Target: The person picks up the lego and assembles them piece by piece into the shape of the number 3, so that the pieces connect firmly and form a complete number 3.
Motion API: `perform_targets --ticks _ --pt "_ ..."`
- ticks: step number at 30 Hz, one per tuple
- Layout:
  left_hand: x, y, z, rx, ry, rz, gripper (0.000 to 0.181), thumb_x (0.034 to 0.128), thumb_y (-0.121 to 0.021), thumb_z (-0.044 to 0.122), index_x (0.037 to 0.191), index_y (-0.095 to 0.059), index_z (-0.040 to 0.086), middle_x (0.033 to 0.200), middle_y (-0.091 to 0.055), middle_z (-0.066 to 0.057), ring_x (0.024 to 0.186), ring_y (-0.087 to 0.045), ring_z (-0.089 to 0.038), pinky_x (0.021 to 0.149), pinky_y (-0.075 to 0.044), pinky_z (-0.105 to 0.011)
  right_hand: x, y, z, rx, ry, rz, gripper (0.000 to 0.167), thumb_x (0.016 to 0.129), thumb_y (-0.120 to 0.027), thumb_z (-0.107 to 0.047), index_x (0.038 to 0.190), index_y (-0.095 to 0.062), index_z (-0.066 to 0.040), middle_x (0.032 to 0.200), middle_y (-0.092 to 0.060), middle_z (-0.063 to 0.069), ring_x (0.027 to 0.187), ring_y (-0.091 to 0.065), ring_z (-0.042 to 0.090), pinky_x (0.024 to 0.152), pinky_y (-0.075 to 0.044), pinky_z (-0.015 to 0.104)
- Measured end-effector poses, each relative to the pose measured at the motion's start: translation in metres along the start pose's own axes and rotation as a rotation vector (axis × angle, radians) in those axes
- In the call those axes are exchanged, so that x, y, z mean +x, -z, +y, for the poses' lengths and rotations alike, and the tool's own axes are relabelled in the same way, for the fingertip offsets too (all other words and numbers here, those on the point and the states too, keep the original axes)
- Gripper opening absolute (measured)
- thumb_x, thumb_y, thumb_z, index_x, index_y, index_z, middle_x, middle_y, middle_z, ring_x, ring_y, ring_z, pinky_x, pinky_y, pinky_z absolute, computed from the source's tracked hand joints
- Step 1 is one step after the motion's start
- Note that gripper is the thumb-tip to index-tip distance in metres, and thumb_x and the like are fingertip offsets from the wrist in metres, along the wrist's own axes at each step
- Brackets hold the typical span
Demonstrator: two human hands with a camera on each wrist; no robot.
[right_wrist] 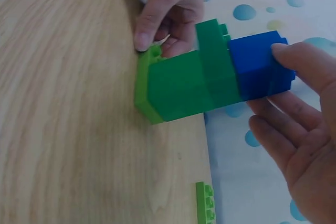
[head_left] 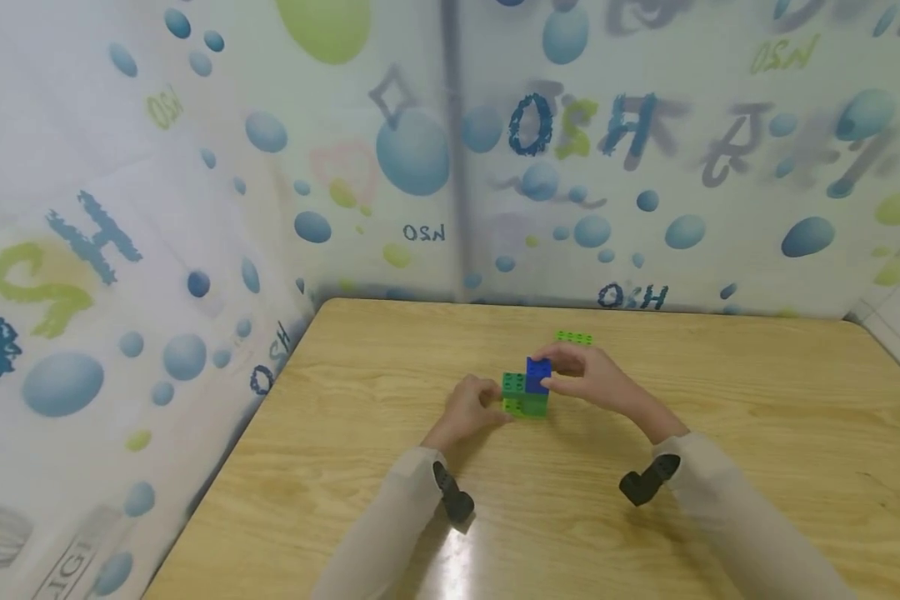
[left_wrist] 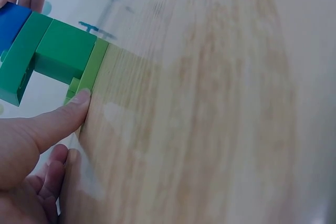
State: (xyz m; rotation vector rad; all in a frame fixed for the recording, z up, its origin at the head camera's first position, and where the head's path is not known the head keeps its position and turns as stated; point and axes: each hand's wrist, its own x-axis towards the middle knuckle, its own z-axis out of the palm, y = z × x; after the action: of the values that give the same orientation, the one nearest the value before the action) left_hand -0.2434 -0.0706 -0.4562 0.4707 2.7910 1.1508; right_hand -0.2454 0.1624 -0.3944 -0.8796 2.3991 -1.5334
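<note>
A small stack of toy building bricks stands on the wooden table. At its base lies a thin lime brick (right_wrist: 143, 90), bearing a green block (right_wrist: 177, 85). A longer dark green brick (left_wrist: 26, 59) crosses the top and overhangs toward my left side. On its other end sits a blue brick (head_left: 537, 377), which my right hand (head_left: 592, 379) pinches between thumb and fingers. My left hand (head_left: 467, 407) holds the free end of the lime brick, its thumb (left_wrist: 68, 111) on the edge and fingers at the far side.
A separate lime studded brick (head_left: 573, 337) lies on the table (head_left: 390, 350) behind my right hand. A white curtain (head_left: 495, 208) printed with blue and green bubbles hangs along the table's back edge and left side.
</note>
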Motion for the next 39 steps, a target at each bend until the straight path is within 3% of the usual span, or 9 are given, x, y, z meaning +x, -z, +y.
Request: perform_targets --ticks 8,14,22,29,35,39 --pt "0.001 -0.001 0.000 -0.004 0.016 -0.003 0.035 0.0692 -0.081 0.023 0.098 -0.068 0.008 0.093 -0.055 -0.001 0.087 -0.046 -0.016 0.079 -0.036 -0.034 0.003 0.010 -0.001 0.028 -0.015 -0.057 0.040 0.086 -0.065 -0.017 0.123 -0.056 -0.007 0.119 -0.058 0.013 0.111 -0.053 0.030 0.087 -0.044 0.043" --pt "0.002 -0.001 -0.001 -0.020 0.032 -0.013 0.035 0.0691 -0.081 0.024 0.098 -0.068 0.008 0.094 -0.053 0.000 0.085 -0.045 -0.015 0.077 -0.037 -0.031 0.004 0.022 0.005 0.030 -0.048 -0.047 0.047 0.088 -0.063 -0.021 0.130 -0.050 -0.007 0.124 -0.053 0.018 0.111 -0.053 0.030 0.087 -0.044 0.042" --pt "0.000 0.000 0.002 -0.003 0.029 -0.017 0.034 0.0703 -0.080 0.022 0.099 -0.067 0.008 0.094 -0.054 -0.001 0.085 -0.045 -0.015 0.077 -0.036 -0.031 0.007 0.048 0.040 -0.015 -0.145 0.113 0.044 0.091 -0.059 -0.021 0.129 -0.049 -0.002 0.117 -0.056 0.024 0.104 -0.056 0.031 0.085 -0.043 0.047" --pt "-0.002 0.001 0.004 0.014 0.012 -0.005 0.034 0.0696 -0.081 0.023 0.098 -0.067 0.008 0.092 -0.054 -0.001 0.083 -0.045 -0.014 0.075 -0.035 -0.030 0.005 0.055 0.070 -0.090 -0.261 0.303 0.041 0.091 -0.059 -0.018 0.124 -0.052 0.005 0.115 -0.056 0.025 0.093 -0.057 0.016 0.081 -0.046 0.042" --pt "-0.001 0.001 0.002 0.015 0.003 -0.001 0.034 0.0698 -0.081 0.023 0.097 -0.067 0.008 0.091 -0.054 0.000 0.082 -0.043 -0.014 0.074 -0.034 -0.029 0.006 0.054 0.087 -0.085 -0.320 0.361 0.044 0.090 -0.059 -0.019 0.126 -0.050 0.005 0.118 -0.053 0.027 0.104 -0.051 0.036 0.086 -0.042 0.047" --pt "-0.001 0.001 0.001 0.014 0.009 -0.010 0.034 0.0699 -0.080 0.023 0.097 -0.068 0.009 0.091 -0.053 0.001 0.082 -0.043 -0.013 0.074 -0.034 -0.028 0.008 0.056 0.095 -0.050 -0.349 0.354 0.047 0.089 -0.061 -0.018 0.128 -0.048 0.005 0.122 -0.049 0.028 0.110 -0.048 0.041 0.090 -0.038 0.049"
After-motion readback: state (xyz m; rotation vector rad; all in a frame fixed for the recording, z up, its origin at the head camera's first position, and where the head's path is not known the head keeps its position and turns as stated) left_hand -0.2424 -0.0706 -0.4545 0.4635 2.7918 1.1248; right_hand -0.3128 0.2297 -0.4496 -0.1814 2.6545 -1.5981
